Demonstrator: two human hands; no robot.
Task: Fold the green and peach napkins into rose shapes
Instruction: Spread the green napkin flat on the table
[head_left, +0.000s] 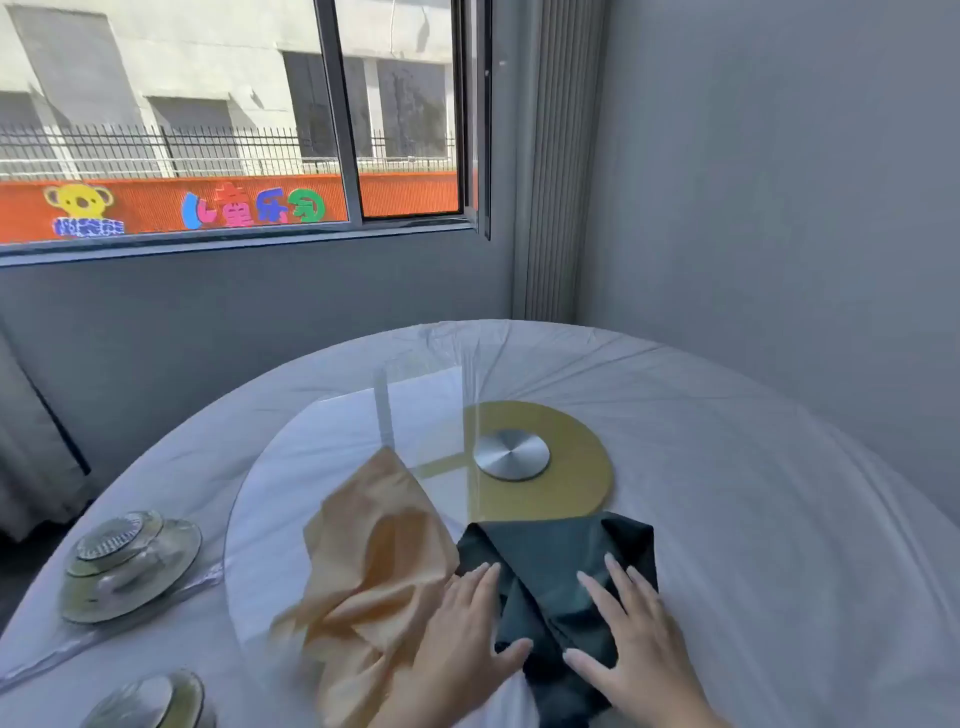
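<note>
A dark green napkin lies crumpled on the glass turntable near the table's front edge. My left hand rests flat on its left side, fingers straight, partly over the peach napkin. My right hand lies flat on the green napkin's right side with fingers spread. The peach napkin lies loosely rumpled to the left of the green one, touching it.
A round table with a white cloth under plastic film carries a yellow disc with a metal hub. Wrapped dish sets stand at the left. A grey wall and window are behind.
</note>
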